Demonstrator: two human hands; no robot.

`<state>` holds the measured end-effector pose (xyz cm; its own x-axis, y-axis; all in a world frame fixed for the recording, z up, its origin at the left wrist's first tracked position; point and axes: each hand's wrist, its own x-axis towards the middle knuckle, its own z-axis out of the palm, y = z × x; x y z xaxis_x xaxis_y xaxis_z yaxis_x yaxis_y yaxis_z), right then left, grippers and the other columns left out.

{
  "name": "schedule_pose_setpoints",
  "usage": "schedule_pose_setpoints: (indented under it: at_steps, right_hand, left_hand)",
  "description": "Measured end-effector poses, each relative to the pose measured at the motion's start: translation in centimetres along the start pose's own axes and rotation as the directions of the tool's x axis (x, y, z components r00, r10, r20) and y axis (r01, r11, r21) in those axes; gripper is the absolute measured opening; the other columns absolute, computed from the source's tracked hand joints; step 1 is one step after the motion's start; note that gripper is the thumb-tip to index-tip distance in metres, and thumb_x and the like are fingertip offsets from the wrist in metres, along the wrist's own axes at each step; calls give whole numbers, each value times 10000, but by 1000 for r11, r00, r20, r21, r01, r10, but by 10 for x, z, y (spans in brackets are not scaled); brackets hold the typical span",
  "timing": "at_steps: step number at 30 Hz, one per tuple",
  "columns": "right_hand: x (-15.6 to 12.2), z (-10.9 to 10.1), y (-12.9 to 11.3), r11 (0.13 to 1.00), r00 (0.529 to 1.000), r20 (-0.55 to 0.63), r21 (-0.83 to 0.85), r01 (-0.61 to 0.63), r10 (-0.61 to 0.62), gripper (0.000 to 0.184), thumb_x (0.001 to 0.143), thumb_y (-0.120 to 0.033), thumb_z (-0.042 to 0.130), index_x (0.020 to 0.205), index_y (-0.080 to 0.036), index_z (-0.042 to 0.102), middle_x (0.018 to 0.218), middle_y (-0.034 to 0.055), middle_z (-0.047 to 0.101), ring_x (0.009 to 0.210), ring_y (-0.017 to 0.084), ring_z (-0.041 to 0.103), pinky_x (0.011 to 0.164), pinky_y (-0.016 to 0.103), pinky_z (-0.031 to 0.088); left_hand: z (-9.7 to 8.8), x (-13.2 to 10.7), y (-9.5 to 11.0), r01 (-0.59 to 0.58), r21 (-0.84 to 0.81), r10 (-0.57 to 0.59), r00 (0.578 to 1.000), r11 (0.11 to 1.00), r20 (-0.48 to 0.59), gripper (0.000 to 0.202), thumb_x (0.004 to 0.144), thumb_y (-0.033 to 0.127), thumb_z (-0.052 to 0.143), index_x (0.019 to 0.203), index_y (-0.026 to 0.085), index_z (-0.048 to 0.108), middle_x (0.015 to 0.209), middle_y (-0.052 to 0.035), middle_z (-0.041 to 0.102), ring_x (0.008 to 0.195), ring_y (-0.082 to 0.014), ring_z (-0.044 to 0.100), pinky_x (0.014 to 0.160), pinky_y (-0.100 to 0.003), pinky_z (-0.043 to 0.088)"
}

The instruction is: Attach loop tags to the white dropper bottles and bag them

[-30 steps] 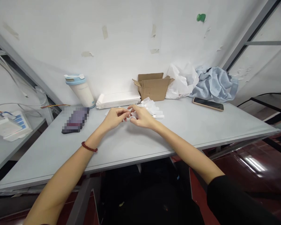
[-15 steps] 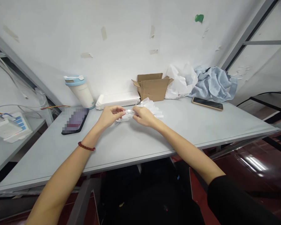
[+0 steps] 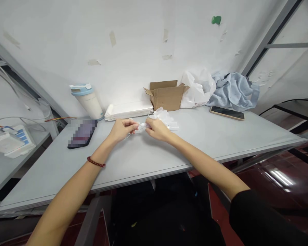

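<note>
One small white piece (image 3: 143, 125): between the two hands, over the table (image 3: 133, 160); a stubby, tube-like end shows at the right fingertips, and the rest is hidden.
Thin pale cord (image 3: 140, 125): seems to run from that end to the left fingertips; too fine to follow all the way.
Right hand (image 3: 157, 129): fingers curled snugly round the white piece, back of the hand upward, no gap to be seen.
Left hand (image 3: 123, 130): thumb and forefinger pinched together, apparently on the cord.
Feel of the piece: probably light, stiff plastic, smooth enough to slip; best gripped round its body, leaving the end free.
Feel of the cord: likely soft and limp, so a fingertip pinch close to the piece should control it best.
Heap of white and clear pieces (image 3: 163, 115): just beyond the right hand, lying loosely.
White stack (image 3: 130, 109): flat, beyond the left hand, near the wall.
Cardboard box (image 3: 168, 98): behind the heap, flaps up.
Right side: white plastic bag (image 3: 197, 90), blue cloth (image 3: 234, 93), phone (image 3: 227, 113).
Left side: tumbler (image 3: 90, 104), and a pixelated dark-edged object (image 3: 82, 135) before it.
</note>
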<state>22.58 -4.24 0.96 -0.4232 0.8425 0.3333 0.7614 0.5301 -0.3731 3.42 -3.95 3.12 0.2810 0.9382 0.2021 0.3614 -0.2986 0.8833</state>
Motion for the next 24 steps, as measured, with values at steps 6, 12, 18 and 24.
schedule_pose_setpoints:
  at_steps: [6,12,18,24]
  right_hand:
    - [-3,5,-2,1000,1000,28,-16,-6,7,227,833,-160,448,972,-121,623,828,99,683,761,210,577,675,276,357]
    - [-3,3,-3,998,999,33,-64,-13,15,227,837,-173,456,963,-121,637,829,105,694,768,216,595,674,277,359]
    - [-4,4,-4,994,998,51,-104,-17,22,240,849,-192,453,968,-118,649,856,119,705,783,222,609,675,279,353]
    - [-5,3,-5,993,998,55,-121,-15,22,233,849,-202,462,942,-125,660,846,117,708,762,220,606,653,284,336]
  left_hand:
    - [3,-1,-2,7,-43,-7,1000,999,3,263,643,384,731,705,129,705,584,-35,653,507,-124,547,525,-258,456]
    - [4,-1,-5,-14,-9,14,999,1000,29,272,663,406,733,675,136,701,613,-54,684,508,-127,562,513,-249,466]
    - [6,-1,-7,-7,10,7,999,1000,49,253,669,386,708,677,133,702,626,-57,687,516,-135,578,540,-261,479]
    - [7,-2,-8,-22,37,20,998,999,66,249,687,382,687,671,134,706,567,-45,655,516,-143,581,550,-265,475]
